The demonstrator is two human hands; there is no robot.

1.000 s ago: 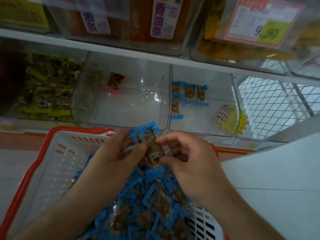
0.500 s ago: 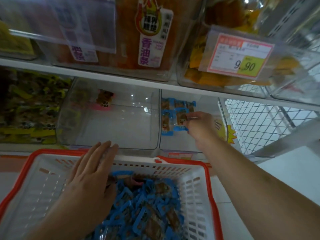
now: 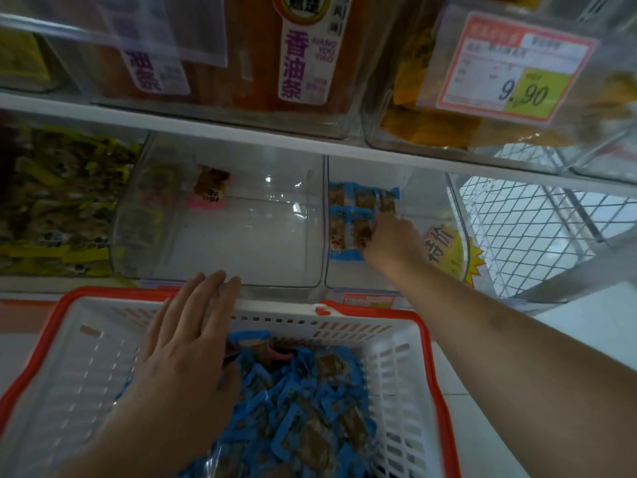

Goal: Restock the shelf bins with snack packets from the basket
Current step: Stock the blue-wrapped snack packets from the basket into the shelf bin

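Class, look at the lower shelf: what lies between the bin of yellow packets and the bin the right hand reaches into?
Head view: a clear bin holding one pink packet.

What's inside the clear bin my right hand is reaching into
Blue-edged snack packets lie flat in rows at the clear bin's back left. The right hand covers the spot beside them.
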